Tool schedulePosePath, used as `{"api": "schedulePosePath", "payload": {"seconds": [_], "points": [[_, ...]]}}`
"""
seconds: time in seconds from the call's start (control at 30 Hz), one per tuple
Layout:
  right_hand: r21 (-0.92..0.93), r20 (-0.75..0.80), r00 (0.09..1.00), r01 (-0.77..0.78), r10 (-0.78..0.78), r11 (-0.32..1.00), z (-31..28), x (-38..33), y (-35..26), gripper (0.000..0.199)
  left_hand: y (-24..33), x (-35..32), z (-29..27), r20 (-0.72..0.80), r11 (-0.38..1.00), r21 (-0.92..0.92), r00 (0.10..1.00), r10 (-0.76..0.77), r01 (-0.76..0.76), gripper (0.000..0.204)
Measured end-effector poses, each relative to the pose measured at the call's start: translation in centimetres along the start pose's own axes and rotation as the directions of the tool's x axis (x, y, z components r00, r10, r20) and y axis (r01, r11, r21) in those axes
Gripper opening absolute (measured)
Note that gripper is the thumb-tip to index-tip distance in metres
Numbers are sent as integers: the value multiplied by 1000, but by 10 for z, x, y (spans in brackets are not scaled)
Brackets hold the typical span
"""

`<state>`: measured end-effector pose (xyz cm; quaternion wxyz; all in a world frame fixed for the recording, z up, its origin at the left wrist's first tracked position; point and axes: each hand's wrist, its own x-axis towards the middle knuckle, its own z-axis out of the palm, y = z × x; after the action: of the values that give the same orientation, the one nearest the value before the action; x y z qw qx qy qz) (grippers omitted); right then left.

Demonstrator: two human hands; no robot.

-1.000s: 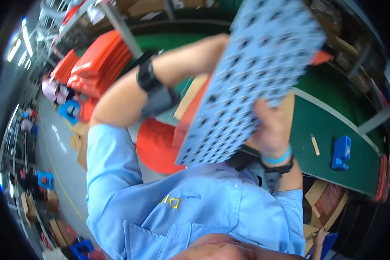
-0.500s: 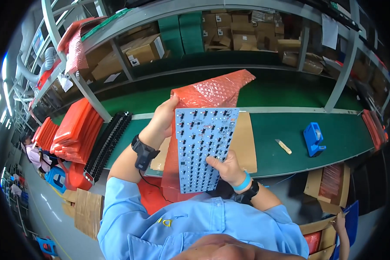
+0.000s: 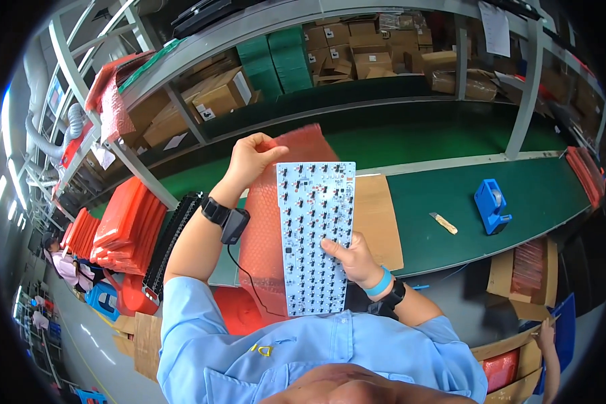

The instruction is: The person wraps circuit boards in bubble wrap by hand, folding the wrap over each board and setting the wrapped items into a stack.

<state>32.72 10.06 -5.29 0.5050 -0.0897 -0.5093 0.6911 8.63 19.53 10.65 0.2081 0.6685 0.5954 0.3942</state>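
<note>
A pale keyboard circuit board, covered with rows of small black switches, stands almost upright before my chest. My right hand is closed on its right edge, thumb over the front face. Behind the board and to its left hangs a red bubble-wrap bag. My left hand pinches the bag near its upper edge, thumb pointing right, just above the board's top left corner. The board covers much of the bag, so I cannot tell whether any part of the board is inside it.
On the green bench lie a brown cardboard sheet, a utility knife and a blue tape dispenser. Left are stacked red bubble bags and a black slotted rack. Another person's arm reaches in at lower right beside open cartons.
My left hand has moved left and slightly up. The bag's top, earlier spread to the right, is now drawn back left. The board has turned from a slant to nearly straight.
</note>
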Motion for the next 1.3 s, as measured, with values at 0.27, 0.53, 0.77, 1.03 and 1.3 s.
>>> {"api": "schedulePosePath", "payload": {"seconds": [0.27, 0.53, 0.77, 1.03, 1.3], "points": [[87, -183, 981, 82, -65, 993, -5, 20, -25, 27, 30, -19, 82, 185, 693, -715, 981, 54, 97, 30], [141, -298, 937, 231, -181, 963, -14, 18, -43, 24, 40, -68, 99, 349, 457, -853, 926, 143, 251, 40], [55, -213, 964, 177, -162, 983, -21, 16, -43, 43, 53, -85, 91, 338, 422, -870, 932, 130, 256, 47], [82, -248, 952, 207, -182, 975, -7, 16, -43, 24, 47, -92, 93, 267, 631, -774, 929, 257, 48, 49], [-264, -70, 997, 15, -35, 964, -10, 11, -69, 31, 34, -95, 82, 193, 627, -776, 918, 347, -74, 49]]}}
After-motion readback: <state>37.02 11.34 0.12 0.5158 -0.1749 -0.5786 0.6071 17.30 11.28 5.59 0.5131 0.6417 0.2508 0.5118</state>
